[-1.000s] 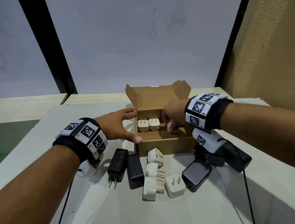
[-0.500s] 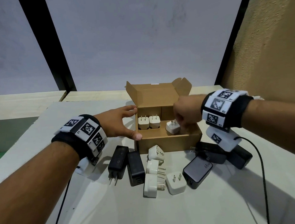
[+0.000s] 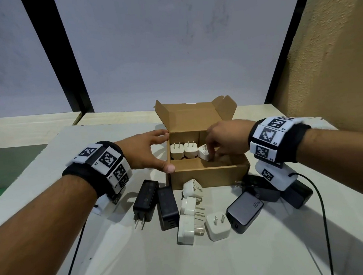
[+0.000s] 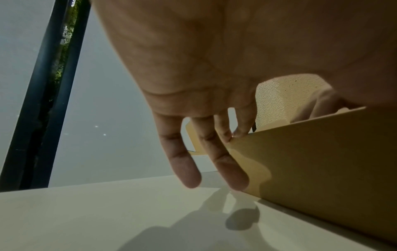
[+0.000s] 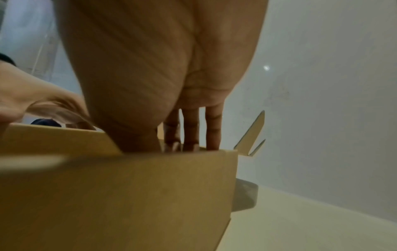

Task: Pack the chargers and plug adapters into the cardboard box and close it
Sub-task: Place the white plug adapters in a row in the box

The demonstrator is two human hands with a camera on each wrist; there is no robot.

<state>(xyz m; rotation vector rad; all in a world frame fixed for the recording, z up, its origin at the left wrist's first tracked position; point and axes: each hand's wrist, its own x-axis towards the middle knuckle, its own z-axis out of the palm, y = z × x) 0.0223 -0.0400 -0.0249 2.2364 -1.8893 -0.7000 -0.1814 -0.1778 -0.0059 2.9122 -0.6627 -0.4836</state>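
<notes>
- The right hand reaches down into the cardboard box, its fingers curled onto a small white charger that sits tilted on the box floor; the hand pinches it, though whether it has let go cannot be told.
- The left hand steadies the box from its own side, fingers straight along the side wall, thumb on the near corner, fingertip on the far corner; it holds nothing.
- Just beside the right hand's fingers, on the left-hand side, two white chargers stand upright side by side against the back wall, prongs up. By my count three pieces are in the box, the third not yet squared up with the row.
- Behind both hands the lid stands open with its side flaps up, so closing is not yet done.
- Nearer the person than the hands, on the bench, much is left: two black chargers below the left hand, three white plug adapters and a white cube charger in front of the box, then a black charger marked 65W and at least two more black ones under the right wrist, partly hidden.
- My judgement: the packing is at an early stage, with most pieces still outside.
</notes>
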